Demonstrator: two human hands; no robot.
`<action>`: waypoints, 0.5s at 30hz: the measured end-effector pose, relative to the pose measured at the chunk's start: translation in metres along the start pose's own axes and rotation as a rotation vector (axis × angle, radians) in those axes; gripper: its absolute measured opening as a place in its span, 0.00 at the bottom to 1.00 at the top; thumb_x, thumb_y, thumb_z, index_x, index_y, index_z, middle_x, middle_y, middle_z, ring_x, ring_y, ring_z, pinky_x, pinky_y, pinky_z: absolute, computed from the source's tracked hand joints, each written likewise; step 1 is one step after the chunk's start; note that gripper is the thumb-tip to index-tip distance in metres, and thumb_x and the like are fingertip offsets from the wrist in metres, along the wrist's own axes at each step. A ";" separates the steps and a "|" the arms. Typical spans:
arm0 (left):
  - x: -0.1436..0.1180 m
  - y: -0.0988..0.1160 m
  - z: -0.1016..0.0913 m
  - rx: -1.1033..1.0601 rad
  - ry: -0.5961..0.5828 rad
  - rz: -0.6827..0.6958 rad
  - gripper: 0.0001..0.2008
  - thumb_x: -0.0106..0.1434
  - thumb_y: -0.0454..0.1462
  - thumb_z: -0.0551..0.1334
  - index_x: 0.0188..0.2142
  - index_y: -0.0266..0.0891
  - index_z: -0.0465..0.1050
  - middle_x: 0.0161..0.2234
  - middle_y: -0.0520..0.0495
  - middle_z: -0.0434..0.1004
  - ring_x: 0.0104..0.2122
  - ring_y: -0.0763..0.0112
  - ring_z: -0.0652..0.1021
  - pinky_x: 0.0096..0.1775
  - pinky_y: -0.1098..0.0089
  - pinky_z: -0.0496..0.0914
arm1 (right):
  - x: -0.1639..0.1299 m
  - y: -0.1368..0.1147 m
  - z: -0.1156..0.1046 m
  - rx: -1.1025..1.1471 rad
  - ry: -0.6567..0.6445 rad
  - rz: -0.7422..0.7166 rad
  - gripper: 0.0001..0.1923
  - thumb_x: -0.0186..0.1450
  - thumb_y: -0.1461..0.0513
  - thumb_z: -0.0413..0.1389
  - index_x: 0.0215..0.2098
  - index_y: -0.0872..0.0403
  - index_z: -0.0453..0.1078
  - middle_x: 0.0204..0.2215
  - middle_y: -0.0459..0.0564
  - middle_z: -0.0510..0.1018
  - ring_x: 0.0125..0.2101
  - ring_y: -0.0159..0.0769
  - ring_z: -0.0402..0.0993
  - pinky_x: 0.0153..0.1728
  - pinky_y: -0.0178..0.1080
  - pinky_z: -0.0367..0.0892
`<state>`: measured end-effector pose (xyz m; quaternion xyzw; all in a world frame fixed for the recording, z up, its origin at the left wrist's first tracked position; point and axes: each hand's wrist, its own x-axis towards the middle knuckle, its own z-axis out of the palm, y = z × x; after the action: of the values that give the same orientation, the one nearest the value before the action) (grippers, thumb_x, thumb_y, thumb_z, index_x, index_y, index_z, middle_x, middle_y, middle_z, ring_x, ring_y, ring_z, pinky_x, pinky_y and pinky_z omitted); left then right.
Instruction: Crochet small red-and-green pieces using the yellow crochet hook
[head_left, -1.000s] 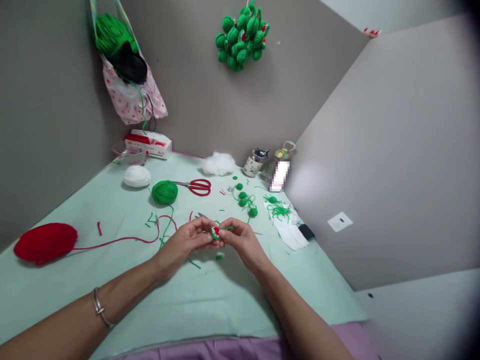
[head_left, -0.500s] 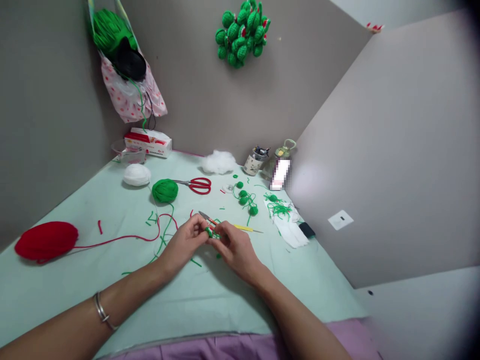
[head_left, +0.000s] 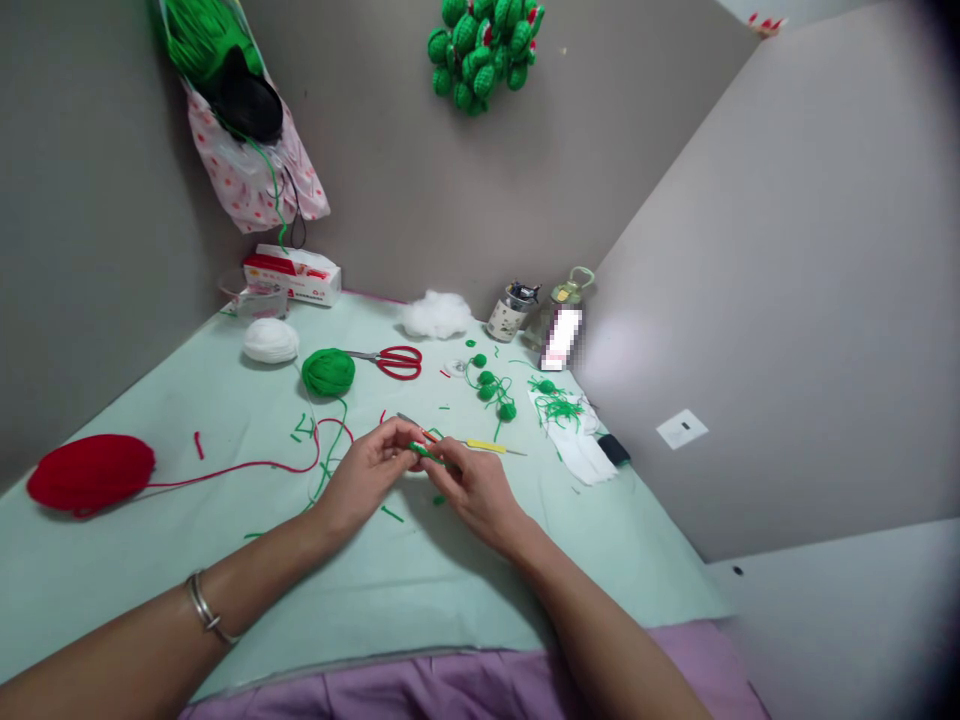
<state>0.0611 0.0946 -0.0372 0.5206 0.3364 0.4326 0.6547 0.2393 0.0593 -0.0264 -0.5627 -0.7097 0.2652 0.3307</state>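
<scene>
Both my hands meet over the middle of the table with a small green crochet piece (head_left: 421, 450) between their fingertips. My left hand (head_left: 371, 465) pinches its left side. My right hand (head_left: 480, 490) has thumb and fingers closed on its right side. A little red and white shows at the piece, but most of it is covered by fingers. Just behind the fingers lies a slim grey-tipped tool with orange on it (head_left: 411, 421), partly hidden. The yellow-handled crochet hook (head_left: 486, 446) rests beyond my right hand.
Left of the hands are a red yarn ball (head_left: 90, 473), white yarn ball (head_left: 270, 341) and green yarn ball (head_left: 328, 372). Red-handled scissors (head_left: 399, 362) and stuffing (head_left: 436, 315) lie behind. Small green crochet balls (head_left: 487, 385), tissue (head_left: 581, 450) and a phone (head_left: 561, 340) are at right.
The view has tipped down slightly, so the scene sits a bit higher. Between my fingers the crochet piece has turned a little, showing more green and less white.
</scene>
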 end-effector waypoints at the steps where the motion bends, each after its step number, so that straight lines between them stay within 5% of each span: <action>1: 0.001 0.000 -0.002 -0.001 0.009 -0.003 0.10 0.58 0.40 0.69 0.37 0.40 0.73 0.36 0.51 0.77 0.37 0.67 0.79 0.44 0.66 0.73 | 0.000 -0.001 -0.002 0.016 -0.009 -0.001 0.11 0.69 0.54 0.57 0.35 0.51 0.77 0.20 0.42 0.70 0.21 0.30 0.60 0.28 0.36 0.55; 8: 0.006 -0.006 -0.005 -0.017 -0.046 -0.074 0.11 0.59 0.42 0.70 0.34 0.39 0.73 0.35 0.50 0.78 0.35 0.66 0.80 0.44 0.63 0.73 | 0.000 -0.010 -0.018 0.444 0.068 -0.083 0.12 0.66 0.55 0.63 0.27 0.52 0.77 0.40 0.51 0.79 0.40 0.37 0.75 0.40 0.38 0.68; 12: 0.002 -0.005 0.002 -0.016 -0.095 -0.078 0.10 0.57 0.40 0.71 0.32 0.39 0.72 0.34 0.51 0.77 0.34 0.67 0.79 0.42 0.65 0.74 | 0.003 -0.008 -0.019 0.778 -0.027 0.091 0.15 0.65 0.52 0.61 0.27 0.52 0.70 0.28 0.47 0.79 0.21 0.29 0.68 0.24 0.35 0.62; 15: 0.000 -0.004 0.002 -0.010 -0.056 -0.068 0.09 0.57 0.39 0.70 0.33 0.40 0.71 0.33 0.54 0.74 0.31 0.70 0.78 0.39 0.66 0.73 | 0.006 -0.006 -0.017 0.708 0.075 0.159 0.11 0.64 0.54 0.63 0.40 0.50 0.71 0.30 0.42 0.78 0.18 0.24 0.58 0.20 0.32 0.52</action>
<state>0.0640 0.0936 -0.0406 0.5176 0.3331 0.3969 0.6809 0.2479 0.0637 -0.0097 -0.4760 -0.5154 0.4984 0.5093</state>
